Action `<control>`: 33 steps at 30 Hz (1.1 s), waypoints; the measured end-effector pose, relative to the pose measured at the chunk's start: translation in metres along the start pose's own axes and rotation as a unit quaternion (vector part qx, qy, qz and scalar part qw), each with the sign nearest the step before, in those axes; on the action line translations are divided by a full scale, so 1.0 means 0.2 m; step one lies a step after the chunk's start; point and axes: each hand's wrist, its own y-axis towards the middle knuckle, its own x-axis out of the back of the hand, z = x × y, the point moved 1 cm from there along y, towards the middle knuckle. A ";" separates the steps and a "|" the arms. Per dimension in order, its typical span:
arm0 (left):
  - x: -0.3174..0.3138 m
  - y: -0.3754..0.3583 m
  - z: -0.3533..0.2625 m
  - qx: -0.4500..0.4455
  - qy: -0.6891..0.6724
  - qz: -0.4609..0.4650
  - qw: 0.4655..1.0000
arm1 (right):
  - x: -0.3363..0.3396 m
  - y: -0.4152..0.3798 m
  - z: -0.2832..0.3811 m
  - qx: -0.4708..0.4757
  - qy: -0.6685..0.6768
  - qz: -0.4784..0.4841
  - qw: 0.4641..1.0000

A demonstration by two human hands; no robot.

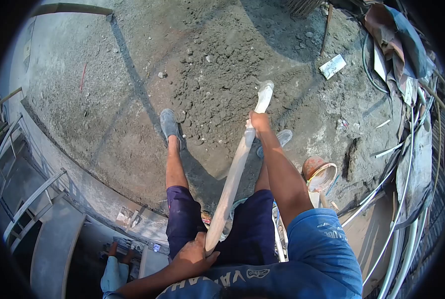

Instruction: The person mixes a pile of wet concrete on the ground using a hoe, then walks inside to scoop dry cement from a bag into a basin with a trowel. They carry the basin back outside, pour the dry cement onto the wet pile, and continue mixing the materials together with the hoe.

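A long pale wooden handle (232, 182) runs diagonally between my legs and out over the ground. Near its lower end, close to my body, my left hand (193, 256) is wrapped round it. Farther along, my right hand (259, 121) grips the handle near its far end. Beyond that hand is a whitish, mud-coated end piece (265, 92), which touches a heap of loose grey wet mix (217, 84). How much of the tool lies in the heap cannot be seen.
An orange bucket (318, 174) is right of my right foot. A white tile piece (332, 66) lies at the upper right. Pipes and crumpled sheets (397, 45) line the right edge. Metal frames (33, 199) and part of another person (115, 274) are at the lower left.
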 end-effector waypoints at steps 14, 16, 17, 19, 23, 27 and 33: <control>-0.15 0.73 0.52 -0.293 -0.122 -0.072 0.946 | 0.01 -0.69 0.93 0.341 0.041 -0.007 0.939; -0.28 0.85 0.08 -0.275 -0.213 -0.133 0.928 | -0.08 -0.41 1.26 0.362 -0.068 0.012 0.930; -0.36 0.88 -0.08 -0.271 -0.270 -0.159 0.910 | -0.13 -0.25 1.31 0.339 -0.154 0.038 0.927; -0.44 0.72 -0.25 -0.203 -0.387 -0.083 0.896 | -0.27 0.07 1.05 0.244 -0.323 0.078 0.911; -1.06 0.56 0.11 -0.013 -0.504 0.075 0.860 | -0.21 0.07 -0.03 0.235 -0.398 -0.008 0.887; -1.45 0.37 0.14 -0.096 -0.407 -0.028 0.908 | 0.09 -0.28 -0.10 0.297 -0.334 0.058 0.893; -0.97 0.79 0.03 -0.208 -0.430 -0.150 0.866 | -0.40 -0.52 0.76 0.422 -0.310 0.066 0.849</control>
